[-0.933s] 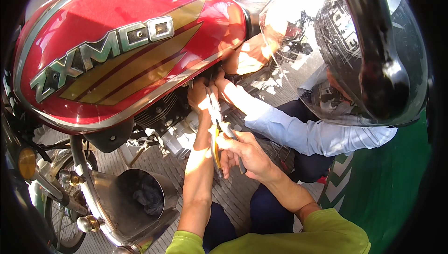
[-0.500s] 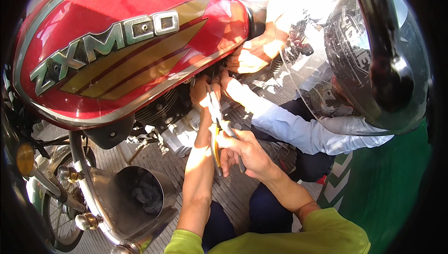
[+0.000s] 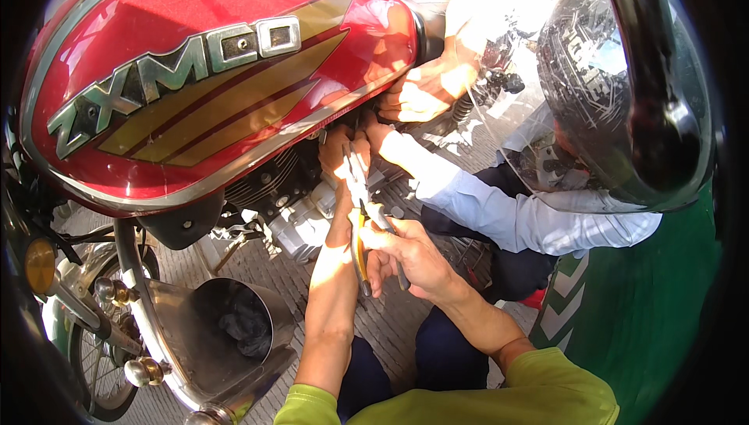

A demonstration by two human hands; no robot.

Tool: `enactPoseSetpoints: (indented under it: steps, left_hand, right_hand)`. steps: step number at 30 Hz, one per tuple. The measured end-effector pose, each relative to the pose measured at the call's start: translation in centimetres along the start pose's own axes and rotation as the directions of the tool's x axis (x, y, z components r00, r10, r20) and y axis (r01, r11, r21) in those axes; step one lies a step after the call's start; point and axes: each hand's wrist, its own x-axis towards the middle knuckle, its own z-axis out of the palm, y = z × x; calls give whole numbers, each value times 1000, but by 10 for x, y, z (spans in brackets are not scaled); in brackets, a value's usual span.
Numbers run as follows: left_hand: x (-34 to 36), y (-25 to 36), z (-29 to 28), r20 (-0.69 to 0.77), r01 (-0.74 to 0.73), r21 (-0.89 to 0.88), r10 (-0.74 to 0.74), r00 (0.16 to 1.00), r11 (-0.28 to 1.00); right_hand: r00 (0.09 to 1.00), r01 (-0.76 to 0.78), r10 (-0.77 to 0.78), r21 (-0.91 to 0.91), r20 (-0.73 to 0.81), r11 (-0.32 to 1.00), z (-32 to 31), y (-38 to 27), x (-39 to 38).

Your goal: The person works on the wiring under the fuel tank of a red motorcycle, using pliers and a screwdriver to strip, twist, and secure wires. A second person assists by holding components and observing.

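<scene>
My right hand (image 3: 409,261) grips yellow and grey-handled pliers (image 3: 361,249), their jaws raised against my left hand (image 3: 338,152). My left hand is closed under the lower edge of the red motorcycle tank (image 3: 218,3), beside dark parts; what it pinches is hidden. Right beside it are a co-worker's hand (image 3: 381,136) in a light sleeve (image 3: 507,222) and another hand (image 3: 425,89) higher up, reaching under the tank's rear. The finned engine (image 3: 269,183) lies below my left hand.
A helmet (image 3: 585,89) with clear visor fills the upper right, close to the hands. A curved metal leg guard (image 3: 175,355) and the front wheel (image 3: 101,370) are at lower left. A green board (image 3: 632,308) stands at right, over grooved pavement (image 3: 203,261).
The co-worker's upper hand and helmet have moved slightly to the right since the earliest frame. My hands and the pliers stay in nearly the same place.
</scene>
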Motion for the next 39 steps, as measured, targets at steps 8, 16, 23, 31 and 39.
enactPoseSetpoints:
  steps: [8,16,23,31,39]
  left_hand:
    - [4,-1,-1,2,0,5,0,1000,1000]
    - [8,-1,2,6,-5,8,5,1000,1000]
    - [6,4,24,23,37,27,-37,999,999]
    - [-28,41,74,119,154,-140,-138,983,978]
    - [-41,44,117,151,282,-94,-266,952,955]
  right_hand:
    - [1000,-7,7,1,-3,1000,0,1,5]
    - [1000,20,-20,9,0,1000,-1,1,6]
    - [998,50,-44,-159,41,986,-42,-30,-13]
    - [981,44,48,-456,187,889,-144,-67,-95]
    - [995,-71,97,-582,13,810,-234,-56,-143]
